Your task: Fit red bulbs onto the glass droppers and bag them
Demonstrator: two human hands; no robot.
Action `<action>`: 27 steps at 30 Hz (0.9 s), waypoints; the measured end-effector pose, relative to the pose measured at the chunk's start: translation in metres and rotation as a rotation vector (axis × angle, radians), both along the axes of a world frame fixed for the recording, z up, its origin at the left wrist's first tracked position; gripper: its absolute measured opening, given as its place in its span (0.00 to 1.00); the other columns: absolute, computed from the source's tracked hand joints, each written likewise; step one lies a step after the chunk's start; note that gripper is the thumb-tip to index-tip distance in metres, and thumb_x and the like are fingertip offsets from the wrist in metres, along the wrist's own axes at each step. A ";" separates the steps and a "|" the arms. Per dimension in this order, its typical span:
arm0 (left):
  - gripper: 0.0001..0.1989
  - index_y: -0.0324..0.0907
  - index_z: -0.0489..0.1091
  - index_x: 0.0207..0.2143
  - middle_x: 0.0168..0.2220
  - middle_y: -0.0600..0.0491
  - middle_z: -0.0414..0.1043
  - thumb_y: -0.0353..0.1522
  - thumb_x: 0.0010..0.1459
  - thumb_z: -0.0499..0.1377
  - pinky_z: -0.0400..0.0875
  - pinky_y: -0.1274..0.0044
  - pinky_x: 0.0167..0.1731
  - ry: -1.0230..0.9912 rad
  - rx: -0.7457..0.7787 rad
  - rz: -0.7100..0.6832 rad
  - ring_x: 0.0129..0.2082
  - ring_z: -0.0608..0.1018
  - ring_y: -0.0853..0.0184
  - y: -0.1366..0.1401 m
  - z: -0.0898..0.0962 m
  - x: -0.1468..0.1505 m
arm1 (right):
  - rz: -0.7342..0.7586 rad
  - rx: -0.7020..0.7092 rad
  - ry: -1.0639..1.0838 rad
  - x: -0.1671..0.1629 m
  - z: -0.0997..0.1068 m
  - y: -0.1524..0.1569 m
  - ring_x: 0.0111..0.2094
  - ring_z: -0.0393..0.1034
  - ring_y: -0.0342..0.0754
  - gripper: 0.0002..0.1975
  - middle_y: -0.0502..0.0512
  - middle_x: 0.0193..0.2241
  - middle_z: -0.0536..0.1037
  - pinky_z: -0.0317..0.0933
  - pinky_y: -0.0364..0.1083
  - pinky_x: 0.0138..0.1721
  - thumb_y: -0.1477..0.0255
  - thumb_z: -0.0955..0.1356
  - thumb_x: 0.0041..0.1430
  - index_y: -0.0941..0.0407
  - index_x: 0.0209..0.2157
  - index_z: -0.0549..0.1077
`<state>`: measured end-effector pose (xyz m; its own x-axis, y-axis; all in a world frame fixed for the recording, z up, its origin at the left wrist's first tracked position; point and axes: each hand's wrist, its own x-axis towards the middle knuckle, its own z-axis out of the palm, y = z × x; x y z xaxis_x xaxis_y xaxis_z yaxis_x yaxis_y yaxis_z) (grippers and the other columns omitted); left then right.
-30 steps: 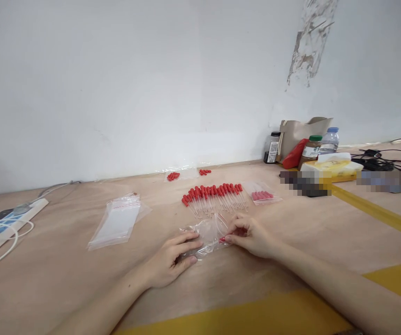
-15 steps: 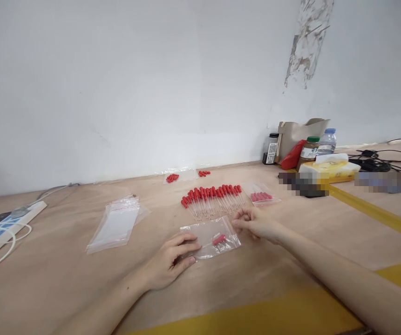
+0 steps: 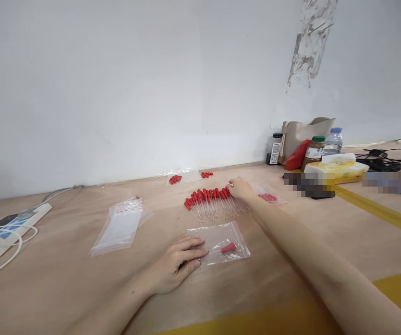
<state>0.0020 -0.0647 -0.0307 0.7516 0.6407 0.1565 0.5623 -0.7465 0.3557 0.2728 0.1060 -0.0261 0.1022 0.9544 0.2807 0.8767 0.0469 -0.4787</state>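
My left hand [image 3: 181,263] lies with its fingers spread, fingertips pressing the left edge of a clear zip bag [image 3: 217,232]. Inside this bag lies a dropper with a red bulb [image 3: 228,248]. Beyond the bag spreads a row of glass droppers with red bulbs [image 3: 207,195], tips toward me. At the right end of that row, my right hand [image 3: 241,188] has its fingers curled in a pinch at a dropper's red bulb; the hand partly hides the droppers there. Just right of it is a filled bag with red bulbs [image 3: 268,197].
A stack of clear zip bags [image 3: 119,228] lies left. Near the wall are two bags with red bulbs [image 3: 175,179]. A white cable and a power strip [image 3: 15,228] lie far left. On the right stand a tissue pack [image 3: 340,172], jars, a bottle [image 3: 335,139], a grey bag and black cables.
My right hand has moved from the bag's right edge away from me to the right end of the dropper row. My left hand stays on the bag.
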 end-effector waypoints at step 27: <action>0.19 0.50 0.58 0.54 0.56 0.53 0.56 0.36 0.60 0.48 0.56 0.66 0.54 -0.019 0.010 0.062 0.56 0.59 0.62 0.000 -0.002 0.000 | 0.046 0.166 1.210 0.038 -0.024 -0.112 0.17 0.58 0.37 0.16 0.48 0.23 0.69 0.55 0.39 0.17 0.58 0.66 0.46 0.55 0.26 0.61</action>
